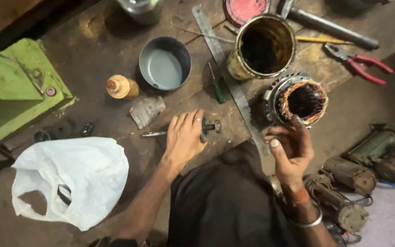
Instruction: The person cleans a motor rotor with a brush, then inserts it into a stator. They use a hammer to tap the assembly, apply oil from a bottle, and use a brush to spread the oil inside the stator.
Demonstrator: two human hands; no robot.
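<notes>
My left hand [184,137] rests palm down on the wooden bench, its fingers spread beside a small dark shaft with a gear [210,128] and over a thin metal rod [154,134]. My right hand [291,148] is half curled, palm up, and its fingertips touch the lower rim of a motor stator [298,98] with copper windings. The stator stands at the bench edge. Whether the right hand grips the stator or only touches it is unclear.
A rusty open tin [264,45], a grey round bowl [164,63], a green screwdriver [217,87], a steel ruler [227,73], red pliers [360,64] and a small brown bottle [121,87] lie on the bench. A white plastic bag [72,180] and green machine [12,89] sit left. Old motors [350,176] lie right.
</notes>
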